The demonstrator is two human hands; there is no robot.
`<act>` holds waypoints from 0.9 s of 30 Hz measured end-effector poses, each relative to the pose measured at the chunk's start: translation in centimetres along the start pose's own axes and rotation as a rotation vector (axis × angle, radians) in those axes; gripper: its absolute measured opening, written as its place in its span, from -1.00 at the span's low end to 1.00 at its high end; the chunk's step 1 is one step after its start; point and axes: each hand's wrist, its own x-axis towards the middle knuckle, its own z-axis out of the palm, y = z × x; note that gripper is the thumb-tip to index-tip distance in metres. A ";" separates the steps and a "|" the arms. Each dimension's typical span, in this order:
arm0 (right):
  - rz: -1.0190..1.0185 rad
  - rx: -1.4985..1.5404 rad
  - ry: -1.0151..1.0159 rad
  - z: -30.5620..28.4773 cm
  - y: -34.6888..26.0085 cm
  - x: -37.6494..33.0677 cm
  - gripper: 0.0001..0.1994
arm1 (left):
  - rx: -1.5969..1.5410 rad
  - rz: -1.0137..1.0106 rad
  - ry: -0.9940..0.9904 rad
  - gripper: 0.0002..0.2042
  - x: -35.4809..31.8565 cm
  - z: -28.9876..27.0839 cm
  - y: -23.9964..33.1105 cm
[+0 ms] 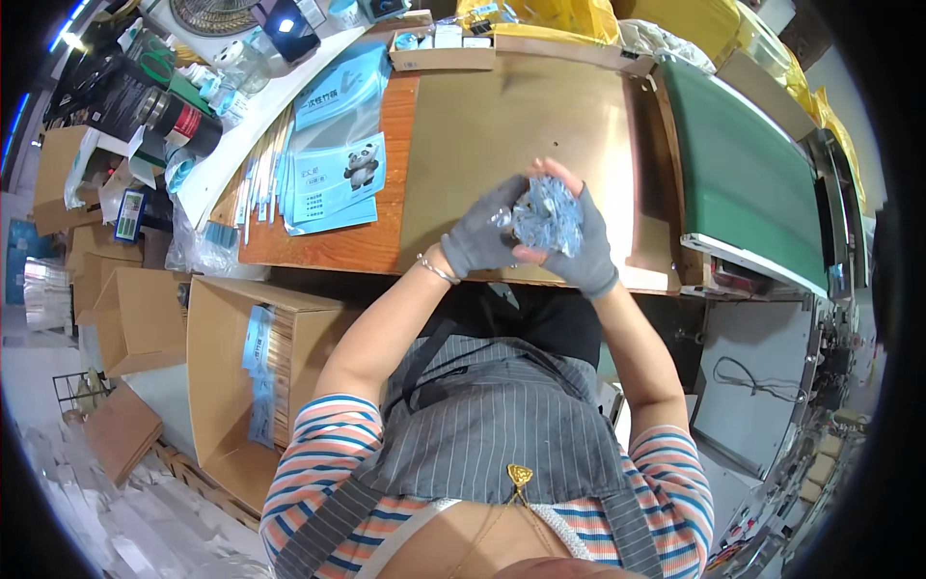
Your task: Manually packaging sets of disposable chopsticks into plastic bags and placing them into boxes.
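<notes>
Between both gloved hands, over the table's near edge, stands a bundle of wrapped chopsticks (550, 218), seen end-on as crumpled blue and clear plastic. My left hand (479, 234) cups its left side, with the fingers curled against it. My right hand (590, 249) wraps the right side, bare fingertips showing at the far edge. The bundle's lower part is hidden by the hands and the steep view. Beneath them lies a brown metal sheet (473, 125) on the tabletop.
Blue panda-printed plastic bags (338, 179) and loose thin sticks (260, 174) lie to the left. An open carton (217, 376) with packed chopsticks (280, 376) stands below them. A green conveyor belt (743, 164) is at right; a shallow cardboard tray (444, 60) sits at the back.
</notes>
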 end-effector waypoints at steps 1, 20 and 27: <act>-0.014 0.012 -0.013 0.5 -1.3 -0.4 -0.08 | 0.032 0.044 -0.088 -0.40 0.0 -0.6 0.7; 0.726 0.682 -0.191 1.9 0.0 -0.8 -0.84 | 1.236 -0.567 -0.061 -0.74 -17.9 -16.9 -11.4; 0.776 0.653 -0.170 1.9 -0.2 -0.9 -0.86 | 1.120 -0.509 -0.210 -0.71 -18.1 -18.3 -12.0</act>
